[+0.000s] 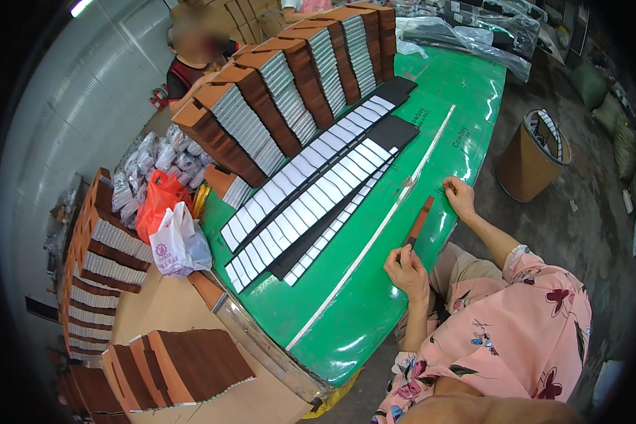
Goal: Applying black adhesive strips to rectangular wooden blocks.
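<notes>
We have a narrow brown strip lying flat on the green surface, near its right edge. It is long, thin and rust-brown, with a darker end toward us. It runs slantwise, its far end pointing up and right, roughly parallel to the pale line across the surface. Our left hand touches its near end; our right hand rests just beside its far end.

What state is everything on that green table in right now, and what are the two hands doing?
Brown strip: flat on the green table, held at both ends.
Left hand: pressing its near end.
Right hand: pinching its far end.
Black-and-white strips: overlapped in rows.
Cardboard drum: open.
</notes>
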